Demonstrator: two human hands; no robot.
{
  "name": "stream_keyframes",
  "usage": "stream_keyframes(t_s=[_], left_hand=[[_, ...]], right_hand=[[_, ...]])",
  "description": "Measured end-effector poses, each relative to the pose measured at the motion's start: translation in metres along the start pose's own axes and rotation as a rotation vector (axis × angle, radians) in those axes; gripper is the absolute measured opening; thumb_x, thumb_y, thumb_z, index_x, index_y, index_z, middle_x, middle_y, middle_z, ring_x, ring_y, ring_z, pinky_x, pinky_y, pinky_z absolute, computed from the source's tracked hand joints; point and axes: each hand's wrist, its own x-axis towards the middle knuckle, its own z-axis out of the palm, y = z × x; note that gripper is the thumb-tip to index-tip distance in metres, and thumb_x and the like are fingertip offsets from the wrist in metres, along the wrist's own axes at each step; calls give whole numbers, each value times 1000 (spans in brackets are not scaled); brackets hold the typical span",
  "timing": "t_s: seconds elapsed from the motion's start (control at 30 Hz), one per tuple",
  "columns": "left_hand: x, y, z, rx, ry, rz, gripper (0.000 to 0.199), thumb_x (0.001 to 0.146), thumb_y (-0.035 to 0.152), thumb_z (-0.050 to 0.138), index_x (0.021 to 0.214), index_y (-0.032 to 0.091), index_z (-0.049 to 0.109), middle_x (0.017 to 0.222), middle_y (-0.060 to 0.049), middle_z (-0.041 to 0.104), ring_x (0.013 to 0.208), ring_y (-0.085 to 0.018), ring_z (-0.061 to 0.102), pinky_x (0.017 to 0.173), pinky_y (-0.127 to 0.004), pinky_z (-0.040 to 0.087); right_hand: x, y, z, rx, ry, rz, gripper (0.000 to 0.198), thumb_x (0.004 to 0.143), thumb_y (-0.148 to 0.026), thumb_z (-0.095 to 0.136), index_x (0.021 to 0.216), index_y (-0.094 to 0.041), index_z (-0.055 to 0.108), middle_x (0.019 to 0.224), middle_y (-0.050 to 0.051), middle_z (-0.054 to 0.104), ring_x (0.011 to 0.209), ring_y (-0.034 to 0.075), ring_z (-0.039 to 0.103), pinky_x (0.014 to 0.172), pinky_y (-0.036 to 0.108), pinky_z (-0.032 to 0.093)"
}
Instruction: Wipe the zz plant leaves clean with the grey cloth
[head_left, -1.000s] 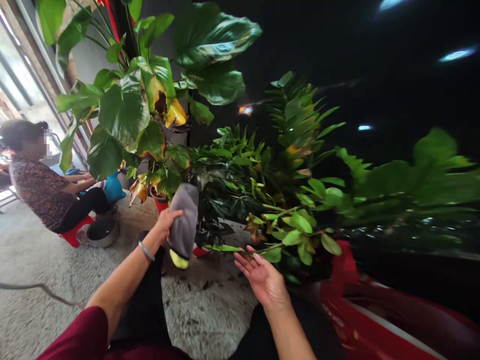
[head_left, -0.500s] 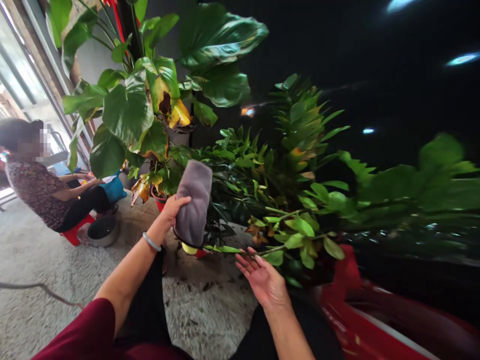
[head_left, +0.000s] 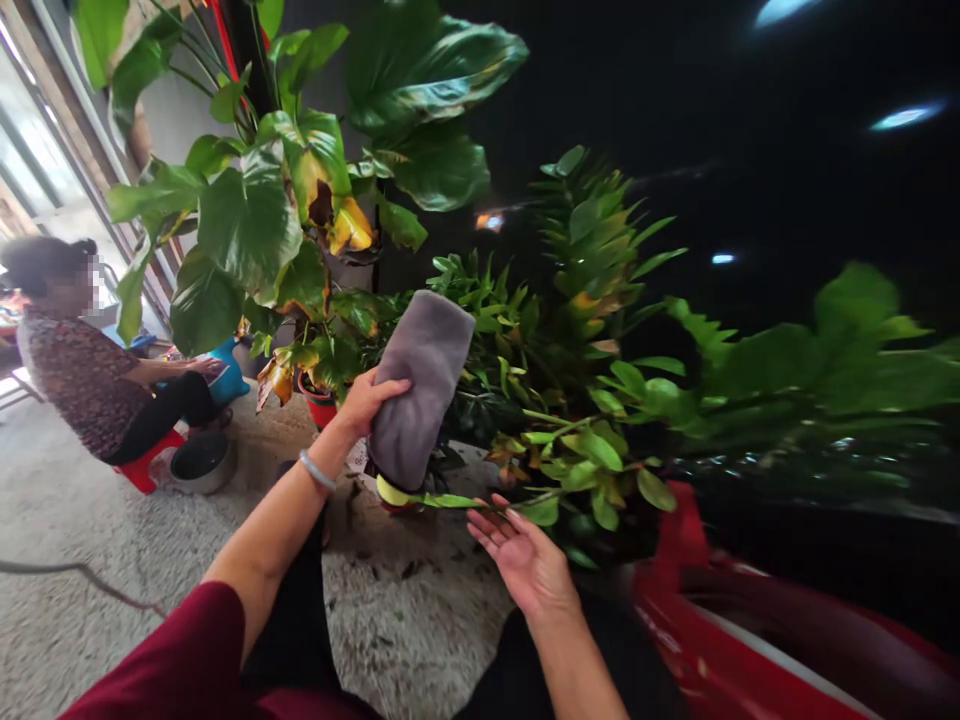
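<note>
My left hand [head_left: 366, 402], with a bracelet at its wrist, is closed on a folded grey cloth [head_left: 421, 385] held up in front of the foliage. Below the cloth's lower edge shows a small pale-yellow thing [head_left: 391, 491] whose kind I cannot make out. My right hand [head_left: 525, 560] is palm up with its fingers stretched out. Its fingertips touch or lie just under a leafy green branch [head_left: 559, 492] reaching in from the right; the contact is partly hidden.
A large broad-leaved plant [head_left: 251, 215] with some yellowed leaves grows from a red pot [head_left: 319, 405]. A red bag-like thing [head_left: 679, 600] is at the lower right. On the left a person [head_left: 90, 375] sits on a red stool [head_left: 150, 462] beside a dark basin [head_left: 201, 462].
My left hand and the grey cloth have moved right and slightly up, closer to the branch, and the cloth is tilted more. My right hand stays nearly in place.
</note>
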Motion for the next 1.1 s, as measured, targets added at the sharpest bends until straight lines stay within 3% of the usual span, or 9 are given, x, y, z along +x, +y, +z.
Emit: stream_keyframes(t_s=[0.1,0.2,0.33,0.5,0.67,0.77,0.87,1.0,1.1], left_hand=[[5,-34,12,220,24,-15,30,52,25,80,78,15,70,66,1,64,61,-14,56,63,-28,47],[-23,-64,4,451,-178,-124,23,53,24,81,73,15,73,62,1,62,59,-15,53,59,-29,43],[-52,-44,-9,402,-355,-206,31,55,29,83,81,14,75,69,-2,67,62,-17,57,62,-30,45],[-16,12,5,91,-146,33,48,53,35,85,94,13,71,78,-2,69,66,-16,61,68,-28,49],[-3,-30,7,184,67,2,36,55,28,82,86,13,71,71,0,66,66,-14,58,69,-27,48],[-39,-75,-15,367,-131,-247,31,53,23,83,80,13,73,67,0,65,64,-16,59,66,-28,46],[-77,-96,-47,294,-295,-449,38,53,22,83,89,13,76,73,-2,70,66,-19,62,66,-30,48],[-93,-87,-90,-67,-193,-483,36,60,16,75,95,8,73,78,-7,73,69,-22,66,71,-33,50],[-89,-75,-117,-263,-25,-403,34,66,14,71,99,7,70,81,-9,74,68,-21,67,74,-34,53]], right_hand=[[2,1,0,-16,1,-2,24,67,-29,72,91,-24,72,87,5,77,79,26,73,80,44,58],[2,1,-3,-24,-1,3,24,67,-29,72,91,-25,72,83,4,77,77,25,74,75,42,59],[1,0,-8,-19,-8,3,25,66,-31,74,90,-24,72,84,6,77,77,26,73,77,43,59],[1,0,-4,-17,-20,-14,28,65,-34,75,91,-24,72,90,6,77,81,26,73,82,45,58],[-1,0,6,-24,-1,-12,26,62,-31,74,87,-24,72,85,4,77,78,22,73,72,36,59],[-5,-2,8,-47,4,-15,27,61,-30,74,88,-25,72,84,3,77,74,21,73,69,34,59],[-8,-5,5,-87,9,-26,27,62,-32,74,88,-25,71,84,3,77,70,21,72,69,37,59],[-18,-13,11,-128,20,-29,33,58,-36,75,89,-25,69,89,4,77,83,25,73,78,40,57],[-44,-28,33,-368,149,-2,39,50,-34,79,86,-24,67,81,6,75,80,29,73,78,44,56]])
